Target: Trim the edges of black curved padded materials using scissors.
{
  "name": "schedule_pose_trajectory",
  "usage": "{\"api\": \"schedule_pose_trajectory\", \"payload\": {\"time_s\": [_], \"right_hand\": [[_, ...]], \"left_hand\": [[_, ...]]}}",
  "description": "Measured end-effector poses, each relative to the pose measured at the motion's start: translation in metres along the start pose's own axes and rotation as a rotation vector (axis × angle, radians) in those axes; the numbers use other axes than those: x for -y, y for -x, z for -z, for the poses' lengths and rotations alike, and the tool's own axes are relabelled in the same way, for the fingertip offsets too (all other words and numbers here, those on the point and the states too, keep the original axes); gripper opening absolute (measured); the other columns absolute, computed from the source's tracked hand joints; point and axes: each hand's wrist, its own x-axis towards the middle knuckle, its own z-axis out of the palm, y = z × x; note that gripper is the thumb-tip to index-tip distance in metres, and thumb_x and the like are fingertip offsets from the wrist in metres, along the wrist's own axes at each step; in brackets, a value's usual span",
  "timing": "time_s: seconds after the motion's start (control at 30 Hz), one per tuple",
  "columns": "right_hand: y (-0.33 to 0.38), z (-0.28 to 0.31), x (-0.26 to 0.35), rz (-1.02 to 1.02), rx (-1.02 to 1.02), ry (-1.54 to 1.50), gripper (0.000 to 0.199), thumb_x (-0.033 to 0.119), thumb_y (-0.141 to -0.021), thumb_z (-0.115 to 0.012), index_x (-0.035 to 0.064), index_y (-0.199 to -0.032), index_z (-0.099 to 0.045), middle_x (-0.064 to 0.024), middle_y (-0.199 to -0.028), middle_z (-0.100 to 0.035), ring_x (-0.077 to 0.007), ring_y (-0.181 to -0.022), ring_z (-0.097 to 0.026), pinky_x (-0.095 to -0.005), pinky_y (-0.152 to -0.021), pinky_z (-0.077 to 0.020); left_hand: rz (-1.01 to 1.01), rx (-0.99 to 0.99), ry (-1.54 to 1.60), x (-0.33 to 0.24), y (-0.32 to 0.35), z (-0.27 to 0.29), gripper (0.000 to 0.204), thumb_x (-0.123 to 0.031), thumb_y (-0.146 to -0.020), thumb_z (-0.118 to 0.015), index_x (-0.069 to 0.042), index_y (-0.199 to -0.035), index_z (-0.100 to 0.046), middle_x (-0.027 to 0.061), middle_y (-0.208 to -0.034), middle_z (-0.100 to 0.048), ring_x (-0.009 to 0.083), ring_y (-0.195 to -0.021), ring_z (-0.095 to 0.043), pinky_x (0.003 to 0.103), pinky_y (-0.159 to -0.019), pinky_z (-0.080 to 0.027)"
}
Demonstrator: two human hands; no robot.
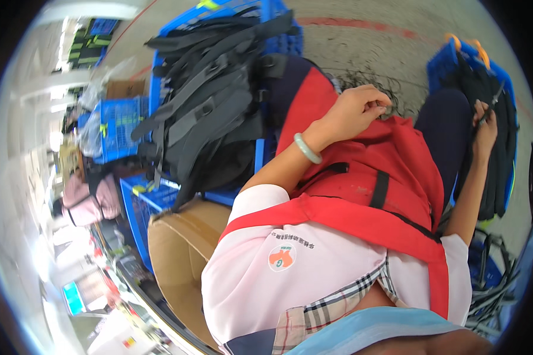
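Observation:
My left hand (356,111), with a pale green bangle on the wrist, rests curled on the far edge of a red fabric piece with black straps (391,171) that lies across my lap. Its fingertips are pinched together; whatever is between them is too small to tell. My right hand (485,127) is raised at the right side, closed around a small dark snipping tool (493,102) that points up. It hovers in front of black bags in a blue crate (450,59). The two hands are apart.
A pile of black backpacks (210,100) lies on blue crates (278,26) at the left. A brown cardboard box (180,248) stands beside my left side. Loose dark threads (361,78) litter the grey floor. Black straps (491,284) lie at lower right.

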Motion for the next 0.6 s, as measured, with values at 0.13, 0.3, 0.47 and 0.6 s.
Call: {"api": "schedule_pose_trajectory", "payload": {"time_s": [0.13,0.3,0.47,0.6], "right_hand": [[-0.002,-0.043,0.037,0.103,0.139,0.128,0.026,0.022,-0.089,-0.069,0.001,-0.102,-0.063,0.0006,-0.078,-0.057,-0.0056,-0.065,-0.05,-0.021,-0.059,-0.0391],[0.014,-0.083,0.026,0.467,0.15,0.8,0.03,0.014,-0.088,-0.065,0.0042,-0.116,-0.059,-0.0106,-0.098,-0.067,-0.0214,-0.093,-0.066,-0.0295,-0.081,-0.0482],[0.026,-0.104,0.034,0.487,0.38,0.73,0.035,0.009,-0.083,-0.065,0.0059,-0.118,-0.058,-0.0172,-0.099,-0.067,-0.0296,-0.093,-0.067,-0.0346,-0.079,-0.0499],[0.03,-0.114,0.033,0.478,0.39,0.816,0.034,0.008,-0.082,-0.064,0.0062,-0.116,-0.058,-0.0181,-0.095,-0.067,-0.0333,-0.092,-0.066,-0.0372,-0.077,-0.05]], "left_hand": [[-0.095,-0.339,-0.201,-0.018,0.045,0.082,0.015,0.001,-0.083,-0.065,-0.001,-0.098,-0.067,0.0078,-0.09,-0.067,0.0144,-0.081,-0.063,0.025,-0.074,-0.05],[0.112,-0.82,-0.36,0.035,0.113,0.186,0.021,0.002,-0.08,-0.066,-0.003,-0.1,-0.069,0.0068,-0.09,-0.068,0.0123,-0.08,-0.064,0.024,-0.075,-0.05],[0.339,-0.774,-0.993,0.121,0.148,0.278,0.047,-0.004,-0.072,-0.063,-0.008,-0.118,-0.062,0.0134,-0.121,-0.059,0.0307,-0.114,-0.056,0.041,-0.096,-0.044],[0.484,-0.713,-1.238,0.174,0.15,0.316,0.045,-0.006,-0.077,-0.057,-0.016,-0.121,-0.063,0.0099,-0.122,-0.059,0.0302,-0.116,-0.054,0.044,-0.099,-0.038]]}}
